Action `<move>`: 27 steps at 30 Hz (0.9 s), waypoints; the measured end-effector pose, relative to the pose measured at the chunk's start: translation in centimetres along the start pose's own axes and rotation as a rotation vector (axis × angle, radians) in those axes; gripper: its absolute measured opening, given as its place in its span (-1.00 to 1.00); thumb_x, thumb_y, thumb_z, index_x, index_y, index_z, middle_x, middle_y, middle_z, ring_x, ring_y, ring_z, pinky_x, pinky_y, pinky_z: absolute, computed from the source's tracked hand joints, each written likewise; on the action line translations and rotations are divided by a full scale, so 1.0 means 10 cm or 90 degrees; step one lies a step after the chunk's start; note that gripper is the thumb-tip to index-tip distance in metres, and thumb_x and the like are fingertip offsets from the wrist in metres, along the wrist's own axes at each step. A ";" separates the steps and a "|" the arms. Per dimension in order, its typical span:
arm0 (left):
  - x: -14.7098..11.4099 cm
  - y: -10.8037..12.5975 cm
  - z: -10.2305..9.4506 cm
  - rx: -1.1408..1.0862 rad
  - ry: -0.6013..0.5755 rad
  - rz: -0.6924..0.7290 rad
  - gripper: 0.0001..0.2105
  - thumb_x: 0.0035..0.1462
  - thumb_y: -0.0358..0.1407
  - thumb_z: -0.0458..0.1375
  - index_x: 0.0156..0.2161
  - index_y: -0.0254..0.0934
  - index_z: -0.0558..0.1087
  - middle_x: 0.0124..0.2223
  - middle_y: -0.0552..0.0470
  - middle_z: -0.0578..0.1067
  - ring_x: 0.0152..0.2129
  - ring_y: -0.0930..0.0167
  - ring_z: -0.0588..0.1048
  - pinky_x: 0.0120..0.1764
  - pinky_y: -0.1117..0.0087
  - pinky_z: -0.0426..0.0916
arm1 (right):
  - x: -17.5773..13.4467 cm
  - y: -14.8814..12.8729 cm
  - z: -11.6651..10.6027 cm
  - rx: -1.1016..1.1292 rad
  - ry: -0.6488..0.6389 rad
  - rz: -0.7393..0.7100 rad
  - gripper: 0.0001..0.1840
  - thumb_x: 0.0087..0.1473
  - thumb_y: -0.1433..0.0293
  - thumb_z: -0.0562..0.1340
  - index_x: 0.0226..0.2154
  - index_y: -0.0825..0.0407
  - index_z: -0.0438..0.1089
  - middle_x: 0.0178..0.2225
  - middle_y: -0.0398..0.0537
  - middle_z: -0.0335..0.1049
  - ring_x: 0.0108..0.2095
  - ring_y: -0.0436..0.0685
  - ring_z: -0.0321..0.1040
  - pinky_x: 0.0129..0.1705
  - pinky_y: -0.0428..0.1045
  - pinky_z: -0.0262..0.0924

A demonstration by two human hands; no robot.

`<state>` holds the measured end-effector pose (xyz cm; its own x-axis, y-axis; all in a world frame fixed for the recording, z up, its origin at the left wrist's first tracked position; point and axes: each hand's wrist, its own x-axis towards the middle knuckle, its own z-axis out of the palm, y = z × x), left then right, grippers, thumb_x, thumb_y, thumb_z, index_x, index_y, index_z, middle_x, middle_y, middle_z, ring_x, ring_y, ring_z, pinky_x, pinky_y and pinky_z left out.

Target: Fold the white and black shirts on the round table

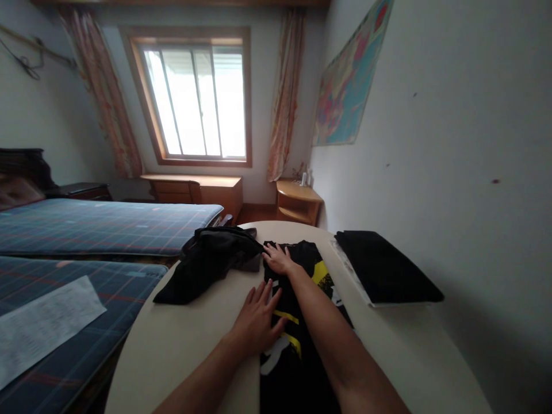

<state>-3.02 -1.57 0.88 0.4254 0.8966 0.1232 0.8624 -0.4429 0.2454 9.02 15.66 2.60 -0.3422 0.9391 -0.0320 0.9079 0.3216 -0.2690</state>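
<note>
A black garment (297, 356) with yellow and white print lies flattened in a long strip on the pale round table (202, 345). My left hand (259, 319) rests on its left edge, fingers spread. Farther up, my right hand (278, 259) lies flat near the garment's far left corner, its fingers apart. My right forearm crosses over the garment and hides part of it. Just left of my right hand is a crumpled black cloth item (211, 259), its kind unclear.
A folded black cloth (388, 267) sits on something white at the table's right, near the wall. Plaid mattresses (112, 227) lie to the left, one with a paper sheet (47, 322) on it. A desk (219, 190) and corner shelf (297, 192) stand beyond the table.
</note>
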 end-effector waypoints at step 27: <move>-0.04 0.16 -0.13 -0.037 0.098 0.129 -0.48 0.16 -0.26 0.13 0.25 -0.10 0.31 0.30 -0.05 0.28 0.25 0.18 0.19 0.28 0.04 0.01 | -1.00 0.65 -0.37 0.030 0.193 0.116 -0.73 0.21 0.41 0.10 -0.10 0.00 0.45 -0.06 0.01 0.47 -0.09 0.09 0.40 -0.08 -0.07 0.15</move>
<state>-2.14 -2.64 2.45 0.5373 0.7807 0.3192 0.7447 -0.6168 0.2550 19.24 8.79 4.76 -0.0824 0.9759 0.2021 0.9327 0.1470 -0.3292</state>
